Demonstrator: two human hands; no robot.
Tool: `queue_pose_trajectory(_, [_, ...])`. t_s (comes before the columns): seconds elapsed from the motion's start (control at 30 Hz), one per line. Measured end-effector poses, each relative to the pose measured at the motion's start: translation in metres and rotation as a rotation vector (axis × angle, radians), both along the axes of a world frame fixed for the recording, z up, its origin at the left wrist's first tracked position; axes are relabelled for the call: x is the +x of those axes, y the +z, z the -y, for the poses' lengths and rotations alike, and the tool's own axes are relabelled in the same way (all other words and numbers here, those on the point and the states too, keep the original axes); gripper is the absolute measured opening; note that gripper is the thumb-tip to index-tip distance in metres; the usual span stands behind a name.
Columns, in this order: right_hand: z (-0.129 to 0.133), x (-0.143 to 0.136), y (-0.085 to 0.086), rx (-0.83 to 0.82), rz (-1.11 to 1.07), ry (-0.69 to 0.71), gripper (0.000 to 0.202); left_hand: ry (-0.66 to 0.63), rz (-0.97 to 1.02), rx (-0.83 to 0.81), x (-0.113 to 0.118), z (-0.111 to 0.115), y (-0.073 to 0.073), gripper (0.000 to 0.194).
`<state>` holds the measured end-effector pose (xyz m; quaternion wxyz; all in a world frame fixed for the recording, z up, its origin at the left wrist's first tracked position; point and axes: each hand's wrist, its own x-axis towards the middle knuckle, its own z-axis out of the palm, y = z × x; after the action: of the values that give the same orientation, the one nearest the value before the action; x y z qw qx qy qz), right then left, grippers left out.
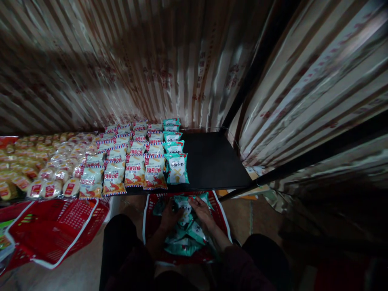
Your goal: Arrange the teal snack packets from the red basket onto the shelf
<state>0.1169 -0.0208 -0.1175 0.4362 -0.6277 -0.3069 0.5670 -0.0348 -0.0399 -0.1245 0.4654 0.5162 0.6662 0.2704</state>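
Note:
Both of my hands reach into a red basket (223, 220) holding several teal snack bags. My left hand (171, 213) is at the left edge of a teal bag (185, 210), its fingers bent against it. On the bag's upper right side lies my right hand (200, 208), with its fingers closed on the edge. The two hands hold this bag between them, above the other teal bags (183, 245). Behind the basket, a column of teal bags (177, 169) stands on the black shelf (212, 161), beside rows of white and orange shrimp snack bags (135, 171).
Round packaged cakes (50, 188) cover the shelf's left part. A second red basket (75, 218) with a white handle sits on the floor at the left. Dark metal posts (242, 89) rise at the right, before pleated curtains (121, 60). My knees flank the near basket.

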Motion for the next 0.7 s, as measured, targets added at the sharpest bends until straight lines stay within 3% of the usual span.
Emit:
queue_pose_trajectory(0.13, [-0.001, -0.004, 0.018, 0.078, 0.001, 0.062, 0.046, 0.032, 0.022, -0.053, -0.004, 0.000, 0.020, 0.043])
queue_pose_trajectory(0.23, [0.002, -0.003, 0.029, 0.088, -0.041, 0.054, 0.049, 0.072, 0.144, -0.033, -0.004, 0.001, 0.029, 0.047])
queue_pose_trajectory(0.43, [0.020, -0.001, 0.032, -0.017, -0.169, 0.052, 0.045, 0.126, 0.416, -0.048, 0.004, 0.013, 0.038, 0.063])
queue_pose_trajectory(0.6, [0.028, -0.005, 0.033, 0.028, -0.262, 0.010, 0.048, -0.010, 0.552, -0.077, -0.001, 0.023, 0.048, 0.059])
queue_pose_trajectory(0.7, [0.028, -0.007, 0.033, 0.077, -0.193, 0.008, 0.048, -0.044, 0.560, -0.063, -0.004, 0.025, 0.050, 0.054])
